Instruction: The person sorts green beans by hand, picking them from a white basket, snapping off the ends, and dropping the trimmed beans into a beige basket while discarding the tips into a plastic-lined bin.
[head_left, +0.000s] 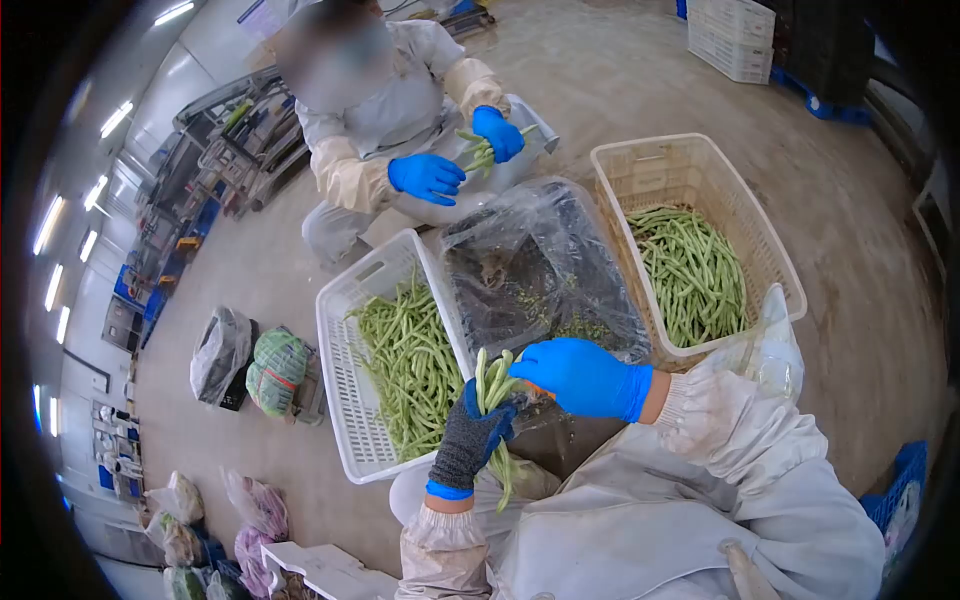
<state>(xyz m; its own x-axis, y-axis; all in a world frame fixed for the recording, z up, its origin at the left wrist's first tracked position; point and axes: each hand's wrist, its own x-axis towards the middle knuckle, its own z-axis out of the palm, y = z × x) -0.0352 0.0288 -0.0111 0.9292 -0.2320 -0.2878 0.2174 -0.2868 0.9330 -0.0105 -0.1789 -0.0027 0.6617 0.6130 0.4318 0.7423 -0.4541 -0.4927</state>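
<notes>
A bunch of green beans (500,470) is gripped in my left hand (468,437), which wears a dark grey and blue glove. Against the upper ends of the bunch is my right hand (572,374) in a blue glove, its fingers closed around something orange, mostly hidden. Left of my hands, a white basket (343,400) holds many green beans. Beyond them lies a bin lined with clear plastic (540,255), with small green scraps inside. To the right, a cream basket (620,185) holds more beans.
Across the bin sits a co-worker (385,120) in pale clothing and blue gloves, with beans in one hand. A green bundle (278,371) and a black container with a plastic bag (222,350) stand at left. Stacked white crates (730,40) are at the back right.
</notes>
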